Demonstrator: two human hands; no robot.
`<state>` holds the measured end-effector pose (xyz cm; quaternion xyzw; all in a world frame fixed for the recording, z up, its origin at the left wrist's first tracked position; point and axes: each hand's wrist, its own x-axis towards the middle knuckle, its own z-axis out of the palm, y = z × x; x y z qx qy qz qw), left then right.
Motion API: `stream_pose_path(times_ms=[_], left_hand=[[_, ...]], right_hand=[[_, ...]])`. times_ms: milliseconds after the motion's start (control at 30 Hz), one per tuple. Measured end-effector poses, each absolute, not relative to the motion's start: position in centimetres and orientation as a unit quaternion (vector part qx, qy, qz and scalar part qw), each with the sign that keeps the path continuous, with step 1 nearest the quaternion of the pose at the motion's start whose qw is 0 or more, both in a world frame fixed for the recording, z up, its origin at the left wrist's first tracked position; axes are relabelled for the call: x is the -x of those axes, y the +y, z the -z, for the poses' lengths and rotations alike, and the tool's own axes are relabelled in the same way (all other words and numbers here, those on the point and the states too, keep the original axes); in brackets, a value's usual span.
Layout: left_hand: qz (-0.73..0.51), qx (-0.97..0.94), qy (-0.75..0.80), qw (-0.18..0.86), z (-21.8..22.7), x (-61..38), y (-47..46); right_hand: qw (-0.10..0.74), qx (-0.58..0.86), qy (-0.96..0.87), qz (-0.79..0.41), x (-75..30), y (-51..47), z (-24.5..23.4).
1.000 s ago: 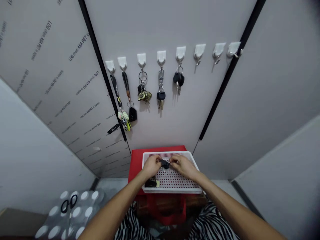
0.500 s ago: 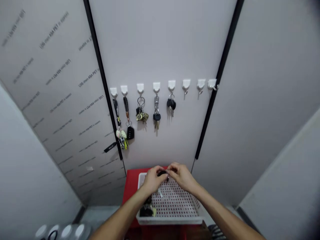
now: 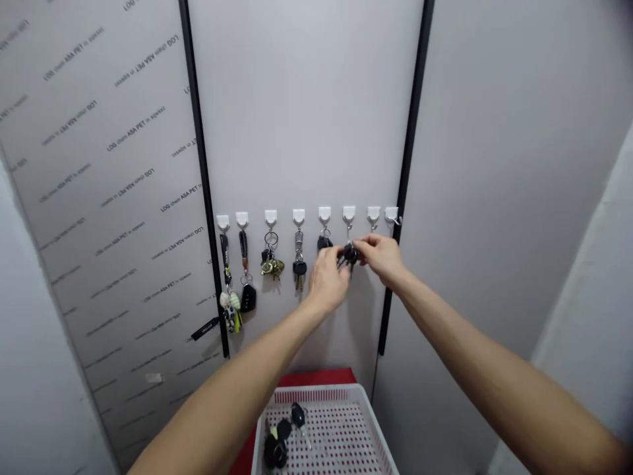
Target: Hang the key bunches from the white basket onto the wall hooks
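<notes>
A bunch of black-headed keys point(image 3: 351, 253) is up at the wall, just under the sixth white hook point(image 3: 349, 214) from the left. My right hand point(image 3: 384, 259) pinches the top of the bunch, near its ring, which is too small to make out clearly. From the left, my left hand point(image 3: 328, 280) has its fingers closed on the same keys. Behind those fingers, another set of keys point(image 3: 324, 243) hangs on the fifth hook, partly covered. Whether the ring touches the sixth hook I cannot tell.
Left along the wall hang a charm-covered lanyard point(image 3: 230, 303), a black car key fob point(image 3: 248, 298), a brass key bunch point(image 3: 271, 265) and keys on a metal clip point(image 3: 299, 267). Below, a white perforated basket point(image 3: 378, 435) with several fobs point(image 3: 275, 451) stands on a red surface point(image 3: 316, 378).
Both hands have risen from over the basket to the hook row, carrying the bunch of keys. The view has tilted, so the hooks sit lower and the basket's fobs show more fully.
</notes>
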<state>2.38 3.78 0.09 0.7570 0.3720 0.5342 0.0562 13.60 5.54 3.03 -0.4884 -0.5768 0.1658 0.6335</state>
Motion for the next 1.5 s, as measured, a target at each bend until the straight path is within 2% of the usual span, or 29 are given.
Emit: stream_pose_path(times_ms=[167,333,433,567,700,767,900,1033,1267,1500], left_hand=[[-0.504,-0.762,0.406,0.023,-3.0,-3.4,4.9],[-0.474,-0.763,0.44,0.005,-3.8,-3.8,5.7],[-0.473,-0.764,0.439,0.001,-3.6,-3.8,5.6],[-0.478,-0.777,0.409,0.024,-1.9,-2.2,4.6],[-0.456,-0.781,0.416,0.095,3.5,1.8,3.1],[-0.415,-0.778,0.451,0.138,7.5,4.4,2.2],[-0.3,-0.759,0.548,0.183,15.5,9.0,0.1],[-0.237,-0.776,0.567,0.143,20.2,10.7,-1.5],[-0.179,-0.812,0.55,0.079,21.7,9.9,-2.5],[-0.154,-0.815,0.55,0.098,21.4,9.9,-2.5]], right_hand=[[0.641,0.531,-0.543,-0.114,-14.1,7.4,-5.8],[0.61,0.573,-0.544,-0.06,-14.0,8.7,-5.8],[0.597,0.577,-0.552,-0.073,-14.0,9.0,-5.4],[0.615,0.556,-0.553,-0.086,-14.5,8.5,-4.4],[0.649,0.529,-0.544,-0.061,-14.7,6.9,0.1],[0.604,0.542,-0.577,-0.09,-13.8,5.4,4.3],[0.402,0.562,-0.693,-0.207,-10.1,1.5,14.4],[0.258,0.543,-0.771,-0.211,-6.3,-0.5,20.6],[0.095,0.556,-0.819,-0.103,-3.9,0.1,21.4],[0.073,0.571,-0.814,-0.076,-5.6,0.1,21.4]])
